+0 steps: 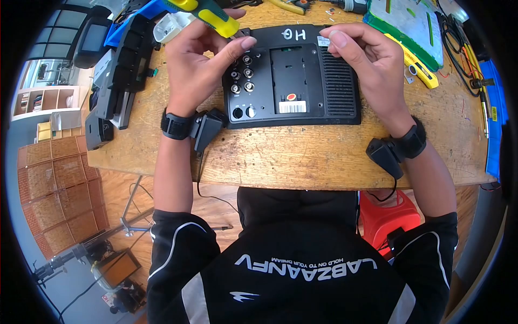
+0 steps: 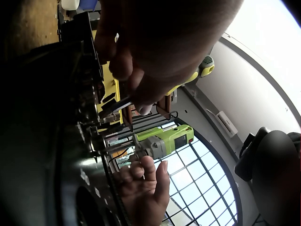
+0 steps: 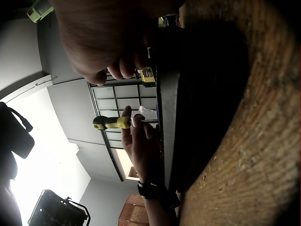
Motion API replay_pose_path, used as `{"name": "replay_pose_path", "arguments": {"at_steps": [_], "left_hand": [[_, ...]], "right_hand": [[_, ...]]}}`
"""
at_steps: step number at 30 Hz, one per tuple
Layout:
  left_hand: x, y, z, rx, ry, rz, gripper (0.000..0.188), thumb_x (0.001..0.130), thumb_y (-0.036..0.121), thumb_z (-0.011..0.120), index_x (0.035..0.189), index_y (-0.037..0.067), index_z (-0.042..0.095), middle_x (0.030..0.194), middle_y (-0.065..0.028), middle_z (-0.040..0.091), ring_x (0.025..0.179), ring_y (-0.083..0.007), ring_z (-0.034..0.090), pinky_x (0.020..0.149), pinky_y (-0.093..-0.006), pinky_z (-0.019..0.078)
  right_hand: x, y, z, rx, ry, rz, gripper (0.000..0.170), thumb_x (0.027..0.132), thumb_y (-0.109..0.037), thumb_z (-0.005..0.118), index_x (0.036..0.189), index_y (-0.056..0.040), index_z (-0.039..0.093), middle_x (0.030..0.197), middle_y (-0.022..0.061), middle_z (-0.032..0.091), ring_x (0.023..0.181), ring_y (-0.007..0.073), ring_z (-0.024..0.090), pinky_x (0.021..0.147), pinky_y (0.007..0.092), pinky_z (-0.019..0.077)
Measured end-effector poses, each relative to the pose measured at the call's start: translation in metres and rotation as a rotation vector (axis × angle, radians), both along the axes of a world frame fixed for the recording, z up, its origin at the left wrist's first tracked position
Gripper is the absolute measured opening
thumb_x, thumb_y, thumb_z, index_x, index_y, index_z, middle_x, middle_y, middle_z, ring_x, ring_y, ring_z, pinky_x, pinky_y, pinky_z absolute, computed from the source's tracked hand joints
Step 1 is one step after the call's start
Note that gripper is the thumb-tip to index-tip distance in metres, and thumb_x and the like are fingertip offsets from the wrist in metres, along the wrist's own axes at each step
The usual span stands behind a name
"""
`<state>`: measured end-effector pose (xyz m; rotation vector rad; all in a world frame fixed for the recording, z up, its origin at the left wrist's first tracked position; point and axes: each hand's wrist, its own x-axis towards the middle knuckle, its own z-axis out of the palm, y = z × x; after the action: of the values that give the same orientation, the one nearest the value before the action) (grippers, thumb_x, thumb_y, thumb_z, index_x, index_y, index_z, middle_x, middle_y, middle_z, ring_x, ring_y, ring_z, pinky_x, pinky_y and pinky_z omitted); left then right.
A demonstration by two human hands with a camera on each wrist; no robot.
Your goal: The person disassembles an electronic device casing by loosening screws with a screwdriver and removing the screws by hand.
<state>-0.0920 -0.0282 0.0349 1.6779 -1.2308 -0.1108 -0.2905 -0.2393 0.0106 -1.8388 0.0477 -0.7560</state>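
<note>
"On the wooden surface (image 1: 259, 162) we see a black panel (image 1: 306, 89), which lies in front of the person. What do we find on it?"

"We find round metal connectors (image 1: 248, 73) in its left part, a slotted grille (image 1: 341, 89) in its right part, and a barcode label (image 1: 292, 106) in the recess between them."

"And the left of the two hands?"

"With the left hand (image 1: 191, 70), we see thumb and finger pinching a green-and-yellow screwdriver (image 1: 218, 21). It is tilted, and its shaft is directed toward the connectors. Whether the tip touches them, we cannot tell."

"How do we describe the right hand (image 1: 375, 65)?"

"It looks empty to us, with fingers loosely bent, near the far right corner of the panel. If it touches the edge, we cannot say."

"And farther to the right?"

"There we notice a yellow utility knife (image 1: 423, 70), just beside that hand."
</note>
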Motion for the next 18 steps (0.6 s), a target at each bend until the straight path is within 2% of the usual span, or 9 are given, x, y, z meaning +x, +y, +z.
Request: {"name": "replay_pose_path", "arguments": {"at_steps": [5, 7, 11, 14, 17, 18], "left_hand": [[-0.005, -0.004, 0.002, -0.030, 0.013, 0.013, 0.051, 0.090, 0.010, 0.080, 0.137, -0.001, 0.061, 0.104, -0.0079, 0.076, 0.084, -0.0065, 0.067, 0.075, -0.0203, 0.0539], [-0.011, -0.004, 0.008, -0.012, 0.161, -0.049, 0.052, 0.092, 0.011, 0.079, 0.139, 0.000, 0.059, 0.102, -0.0075, 0.076, 0.081, -0.0052, 0.067, 0.069, -0.0194, 0.0529], [-0.006, -0.004, 0.003, -0.015, 0.147, -0.086, 0.054, 0.093, 0.011, 0.077, 0.142, 0.000, 0.057, 0.106, -0.0089, 0.076, 0.080, -0.0038, 0.065, 0.067, -0.0184, 0.0516], [-0.002, -0.003, -0.002, 0.014, 0.055, 0.013, 0.053, 0.094, 0.011, 0.077, 0.142, 0.000, 0.057, 0.109, -0.0096, 0.076, 0.079, -0.0038, 0.065, 0.067, -0.0187, 0.0518], [0.003, -0.001, -0.004, -0.009, 0.031, -0.024, 0.049, 0.093, 0.011, 0.078, 0.137, 0.000, 0.060, 0.107, -0.0077, 0.075, 0.080, -0.0044, 0.065, 0.068, -0.0192, 0.0522], [-0.003, -0.005, 0.003, -0.041, 0.056, 0.020, 0.033, 0.089, 0.008, 0.079, 0.118, -0.003, 0.068, 0.097, -0.0062, 0.074, 0.071, -0.0049, 0.062, 0.061, -0.0202, 0.0492]], "right_hand": [[0.001, -0.004, -0.006, 0.048, -0.014, 0.002, 0.026, 0.103, -0.022, 0.066, 0.113, 0.0014, 0.074, 0.104, 0.0066, 0.075, 0.090, 0.0091, 0.067, 0.084, 0.0242, 0.0545], [0.001, -0.004, -0.006, 0.048, -0.013, 0.002, 0.027, 0.103, -0.022, 0.066, 0.113, 0.0015, 0.074, 0.104, 0.0069, 0.075, 0.090, 0.0094, 0.067, 0.084, 0.0244, 0.0546], [0.000, 0.000, 0.000, -0.002, -0.002, -0.001, 0.027, 0.103, -0.022, 0.066, 0.113, 0.0016, 0.074, 0.104, 0.0071, 0.075, 0.090, 0.0096, 0.067, 0.085, 0.0244, 0.0546], [0.000, 0.000, 0.000, 0.008, 0.004, 0.001, 0.027, 0.103, -0.022, 0.066, 0.113, 0.0016, 0.074, 0.104, 0.0071, 0.075, 0.090, 0.0098, 0.067, 0.085, 0.0245, 0.0547], [0.000, -0.001, -0.001, 0.014, 0.009, 0.000, 0.028, 0.102, -0.023, 0.066, 0.113, 0.0017, 0.074, 0.104, 0.0071, 0.075, 0.090, 0.0098, 0.067, 0.085, 0.0246, 0.0547], [0.001, -0.002, -0.004, 0.047, 0.008, -0.001, 0.028, 0.102, -0.023, 0.066, 0.113, 0.0016, 0.074, 0.104, 0.0071, 0.075, 0.090, 0.0098, 0.067, 0.085, 0.0246, 0.0548]]}}
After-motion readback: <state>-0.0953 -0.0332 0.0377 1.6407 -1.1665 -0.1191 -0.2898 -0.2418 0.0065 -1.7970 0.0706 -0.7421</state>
